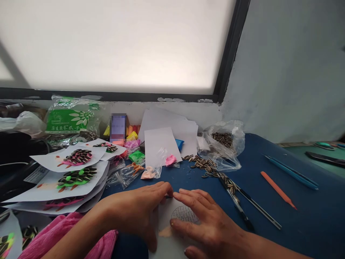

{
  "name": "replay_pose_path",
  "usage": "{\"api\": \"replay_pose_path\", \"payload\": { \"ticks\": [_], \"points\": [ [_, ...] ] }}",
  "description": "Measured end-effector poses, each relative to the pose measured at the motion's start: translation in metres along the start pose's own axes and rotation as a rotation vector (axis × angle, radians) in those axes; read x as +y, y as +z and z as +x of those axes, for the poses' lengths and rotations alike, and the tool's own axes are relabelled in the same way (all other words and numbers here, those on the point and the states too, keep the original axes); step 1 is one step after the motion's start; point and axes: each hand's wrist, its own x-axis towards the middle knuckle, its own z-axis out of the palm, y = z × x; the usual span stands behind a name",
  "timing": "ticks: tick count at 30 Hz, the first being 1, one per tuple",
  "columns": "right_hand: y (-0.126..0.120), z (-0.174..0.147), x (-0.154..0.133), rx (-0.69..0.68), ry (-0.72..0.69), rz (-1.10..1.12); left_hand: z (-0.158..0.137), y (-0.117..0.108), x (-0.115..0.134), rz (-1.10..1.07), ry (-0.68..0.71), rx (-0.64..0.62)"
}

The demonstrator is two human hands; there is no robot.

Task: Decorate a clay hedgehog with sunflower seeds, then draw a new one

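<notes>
A white sheet point(176, 246) lies in front of me at the lower middle. On it are an oval outline filled with small pencil-like marks point(185, 214) and a flat peach clay patch point(165, 232). My left hand point(134, 208) arches over the sheet's left side, its fingers bent near the top edge and its thumb lower down, well apart. With fingers spread, my right hand point(207, 223) rests on the right part of the sheet and covers some of the outline. A small dark thing under the left fingertips is too hidden to name.
Striped sunflower seeds point(203, 164) spill from a clear bag point(225, 140). Pens point(258, 207), an orange clay tool point(279, 190) and blue tweezers point(291, 172) lie right. Seed-covered hedgehog pictures point(78, 158) stack left, by a pink towel point(99, 244). Clay packets point(137, 156) and blank paper point(161, 145) stand behind.
</notes>
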Motion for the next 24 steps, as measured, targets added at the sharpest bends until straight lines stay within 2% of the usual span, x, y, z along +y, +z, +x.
{"api": "replay_pose_path", "payload": {
  "ticks": [3, 5, 7, 16, 24],
  "points": [
    [0.007, -0.004, 0.004, 0.013, -0.083, -0.039, -0.001, 0.0, -0.001, -0.008, 0.003, -0.005],
    [0.015, -0.004, 0.007, 0.086, -0.151, -0.063, -0.001, 0.0, -0.002, -0.021, 0.001, -0.01],
    [0.021, -0.002, 0.009, 0.099, -0.176, -0.095, -0.001, 0.001, -0.004, -0.033, 0.001, -0.01],
    [0.023, 0.005, 0.007, 0.052, -0.196, -0.133, 0.001, 0.004, -0.007, -0.061, 0.019, 0.005],
    [0.024, -0.003, 0.007, 0.128, -0.17, -0.076, 0.0, 0.004, -0.007, -0.073, 0.009, 0.007]
  ]
}}
